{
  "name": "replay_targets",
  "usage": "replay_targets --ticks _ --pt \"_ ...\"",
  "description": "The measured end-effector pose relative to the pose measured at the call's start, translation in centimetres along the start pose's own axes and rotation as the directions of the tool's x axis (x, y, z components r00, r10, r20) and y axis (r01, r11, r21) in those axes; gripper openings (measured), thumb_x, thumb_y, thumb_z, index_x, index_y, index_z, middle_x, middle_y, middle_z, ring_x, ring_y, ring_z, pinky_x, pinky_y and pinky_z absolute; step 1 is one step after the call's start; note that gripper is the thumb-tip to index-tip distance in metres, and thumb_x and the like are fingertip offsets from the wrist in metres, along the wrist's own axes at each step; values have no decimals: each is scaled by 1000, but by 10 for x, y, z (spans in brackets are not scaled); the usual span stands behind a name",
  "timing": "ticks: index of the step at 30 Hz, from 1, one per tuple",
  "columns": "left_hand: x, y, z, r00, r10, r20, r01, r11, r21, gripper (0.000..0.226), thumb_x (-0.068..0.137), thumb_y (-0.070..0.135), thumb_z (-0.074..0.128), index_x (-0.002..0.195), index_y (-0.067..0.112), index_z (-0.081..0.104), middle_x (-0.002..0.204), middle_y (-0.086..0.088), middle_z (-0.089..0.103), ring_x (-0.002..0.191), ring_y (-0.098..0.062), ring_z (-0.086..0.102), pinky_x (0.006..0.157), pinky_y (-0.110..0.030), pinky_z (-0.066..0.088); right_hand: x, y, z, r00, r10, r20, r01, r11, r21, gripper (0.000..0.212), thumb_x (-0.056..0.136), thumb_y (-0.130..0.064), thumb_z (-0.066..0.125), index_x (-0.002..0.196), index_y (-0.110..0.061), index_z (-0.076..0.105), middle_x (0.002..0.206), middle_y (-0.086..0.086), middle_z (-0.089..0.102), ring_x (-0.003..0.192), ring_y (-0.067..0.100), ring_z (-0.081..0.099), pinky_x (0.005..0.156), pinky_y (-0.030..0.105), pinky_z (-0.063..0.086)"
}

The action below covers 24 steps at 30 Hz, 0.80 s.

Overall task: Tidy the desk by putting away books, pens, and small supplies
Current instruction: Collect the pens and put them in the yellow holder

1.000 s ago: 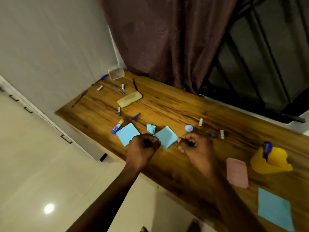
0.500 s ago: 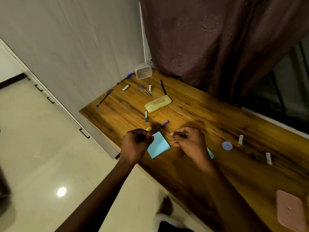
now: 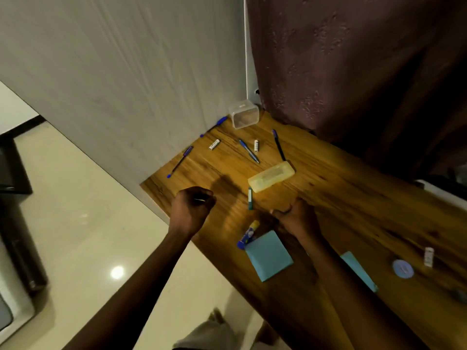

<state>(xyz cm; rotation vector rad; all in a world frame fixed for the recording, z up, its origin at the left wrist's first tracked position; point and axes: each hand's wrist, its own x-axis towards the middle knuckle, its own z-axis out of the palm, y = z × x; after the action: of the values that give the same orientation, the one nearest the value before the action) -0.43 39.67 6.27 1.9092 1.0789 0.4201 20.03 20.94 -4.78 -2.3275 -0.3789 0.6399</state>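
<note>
- Broadly, the brown wooden tabletop carries scattered supplies.
- Pale yellow translucent plastic pencil case, mid-tabletop: probably light, rigid, slick; grip across its long sides.
- Left hand, right hand: fisted; contents indiscernible.
- Blue pens beyond the case: light, thin; pinch mid-barrel.

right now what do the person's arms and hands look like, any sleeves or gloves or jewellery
Both arms are bare up to the bottom edge of the picture, with no sleeve in view. The left hand and the right hand are bare too: no gloves, and no watch, band or ring that I can make out in the dim, blurred light.
</note>
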Motion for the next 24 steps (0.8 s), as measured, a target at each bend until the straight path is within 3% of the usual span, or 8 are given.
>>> replay_targets --ticks 2,4,9,12,14,17,20,24 --pt "21 -8 -15 1000 -1 -11 1 999 38 11 90 28 74 99 23 76 91 12 76 73 -4 71 59 -21 52 5 3 9 1000 22 0 -22 999 34 70 56 -69 77 101 -17 67 94 2 74 82 26 75 68 43 64" --pt "46 -20 -29 999 12 -29 -9 996 88 14 91 22 73 104 20 76 100 9 76 80 -4 71 68 -23 55 -1 -10 10 998 52 -25 -50 997 56 55 64 -51 88 98 -14 66 87 2 73 67 22 75 56 42 64" --pt "113 -50 -55 999 -7 -48 21 956 292 36 90 24 71 124 14 70 122 -2 71 105 -23 69 85 -28 53 -7 -31 9 992 102 -76 -104 994 -25 31 70 -25 91 85 -11 67 82 6 73 71 25 74 64 45 64" --pt "149 -63 -61 1000 -5 -10 8 921 390 40 89 26 70 126 12 67 121 -10 70 109 -31 68 93 -39 54 -19 -53 -3 987 131 -94 -136 989 -50 26 78 -15 84 67 -11 60 66 7 69 61 26 71 55 36 57" --pt "169 -68 -63 999 10 38 -26 894 448 33 89 26 68 119 11 70 112 -13 72 101 -34 69 87 -39 55 -21 -63 -13 982 135 -135 -147 986 -81 24 80 -17 82 67 -10 63 64 6 69 58 22 70 51 28 50" --pt "187 -75 -61 995 71 73 -97 875 475 21 90 21 59 104 13 72 93 -10 74 86 -32 70 75 -35 53 -27 -79 -30 970 98 -222 -121 988 -92 22 81 -22 83 72 -9 68 68 6 70 64 22 68 58 29 49" --pt "198 -79 -60 983 127 131 -175 851 494 17 91 18 55 92 8 70 87 -12 72 82 -35 69 74 -37 52 -37 -93 -44 950 70 -304 -90 995 -52 19 81 -23 83 80 -12 67 69 -2 66 67 19 65 58 24 42" --pt "199 -77 -57 972 157 173 -223 848 481 17 95 17 56 92 5 68 86 -12 70 74 -30 65 79 -42 56 -51 -100 -49 919 79 -386 -45 994 96 20 78 -30 83 84 -24 65 77 -2 75 71 19 75 72 43 62"
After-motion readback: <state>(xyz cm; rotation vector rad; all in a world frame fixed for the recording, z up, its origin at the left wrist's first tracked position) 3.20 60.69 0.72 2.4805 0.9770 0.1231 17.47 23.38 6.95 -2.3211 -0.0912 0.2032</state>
